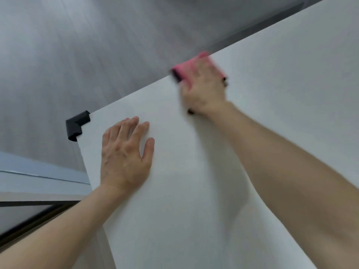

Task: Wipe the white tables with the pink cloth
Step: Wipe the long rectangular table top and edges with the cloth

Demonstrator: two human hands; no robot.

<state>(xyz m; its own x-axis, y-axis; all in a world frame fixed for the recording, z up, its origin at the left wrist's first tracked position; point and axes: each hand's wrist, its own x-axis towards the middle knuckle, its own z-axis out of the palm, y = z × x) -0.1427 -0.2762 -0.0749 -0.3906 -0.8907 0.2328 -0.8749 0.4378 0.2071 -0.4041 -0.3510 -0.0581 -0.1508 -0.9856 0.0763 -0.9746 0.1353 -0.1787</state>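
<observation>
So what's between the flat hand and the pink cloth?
Just bare white table. In the head view the left hand lies flat on it, and the pink cloth is farther along, under the right hand.

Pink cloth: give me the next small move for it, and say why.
Probably sweep the pink cloth back toward the near side. The right hand presses it flat at the far edge of the white table, so the stroke has nowhere further to go, while bare tabletop lies nearer. The left hand rests flat by the black corner guard, bracing.
</observation>
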